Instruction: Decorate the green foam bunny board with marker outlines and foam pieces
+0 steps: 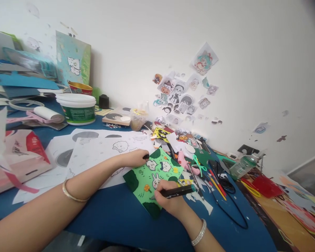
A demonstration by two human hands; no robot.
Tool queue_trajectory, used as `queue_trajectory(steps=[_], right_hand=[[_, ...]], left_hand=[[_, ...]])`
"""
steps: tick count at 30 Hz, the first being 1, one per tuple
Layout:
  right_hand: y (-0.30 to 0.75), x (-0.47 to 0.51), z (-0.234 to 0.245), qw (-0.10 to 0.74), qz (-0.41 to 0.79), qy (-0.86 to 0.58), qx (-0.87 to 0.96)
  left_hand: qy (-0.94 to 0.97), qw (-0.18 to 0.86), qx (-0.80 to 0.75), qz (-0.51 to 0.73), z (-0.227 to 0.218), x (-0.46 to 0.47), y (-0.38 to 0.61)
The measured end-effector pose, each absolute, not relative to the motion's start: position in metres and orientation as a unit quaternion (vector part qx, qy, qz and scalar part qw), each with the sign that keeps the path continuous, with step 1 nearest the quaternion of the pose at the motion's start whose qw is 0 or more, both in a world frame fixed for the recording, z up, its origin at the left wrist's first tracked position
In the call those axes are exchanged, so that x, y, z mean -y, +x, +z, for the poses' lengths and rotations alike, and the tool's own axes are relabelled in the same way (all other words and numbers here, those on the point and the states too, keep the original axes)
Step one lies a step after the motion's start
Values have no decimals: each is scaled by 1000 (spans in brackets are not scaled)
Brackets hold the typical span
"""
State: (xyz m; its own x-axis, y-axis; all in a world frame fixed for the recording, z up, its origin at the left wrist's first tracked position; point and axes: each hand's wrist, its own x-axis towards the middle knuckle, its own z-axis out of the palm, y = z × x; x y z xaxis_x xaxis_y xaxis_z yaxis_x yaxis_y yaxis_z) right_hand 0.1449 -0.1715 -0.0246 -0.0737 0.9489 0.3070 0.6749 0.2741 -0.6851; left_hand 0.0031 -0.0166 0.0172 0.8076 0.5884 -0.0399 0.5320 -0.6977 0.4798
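My right hand point(169, 199) grips a black marker point(180, 191) with a teal end, its tip down at the green drawing point(136, 196). That sheet lies turned at an angle on the blue table, with white cartoon animals, orange and yellow flowers and dark green patches at its corners. At the drawing's upper left edge is my left hand point(137, 158), fingers curled around a small black marker cap point(146, 156). White sheets with outline drawings point(94, 151) lie beneath my left forearm.
Scissors point(199, 163), a pink glue gun point(184, 161), pens point(217, 185) and a black cable point(237, 217) crowd the right. A white tub point(76, 101) and a lint roller point(48, 114) stand left. A plastic bottle point(245, 164) is far right. Cut-outs cover the wall.
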Motion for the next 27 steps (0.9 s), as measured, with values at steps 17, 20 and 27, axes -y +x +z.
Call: queue_trajectory(steps=[17, 20, 27], right_hand=[[147, 171, -25, 371, 172, -562, 718], [147, 171, -25, 376, 177, -562, 715], [149, 172, -28, 384, 202, -561, 705]], left_hand=[[922, 236, -302, 53, 19, 18, 3], [923, 237, -299, 54, 18, 17, 3], [922, 238, -299, 56, 18, 18, 3]])
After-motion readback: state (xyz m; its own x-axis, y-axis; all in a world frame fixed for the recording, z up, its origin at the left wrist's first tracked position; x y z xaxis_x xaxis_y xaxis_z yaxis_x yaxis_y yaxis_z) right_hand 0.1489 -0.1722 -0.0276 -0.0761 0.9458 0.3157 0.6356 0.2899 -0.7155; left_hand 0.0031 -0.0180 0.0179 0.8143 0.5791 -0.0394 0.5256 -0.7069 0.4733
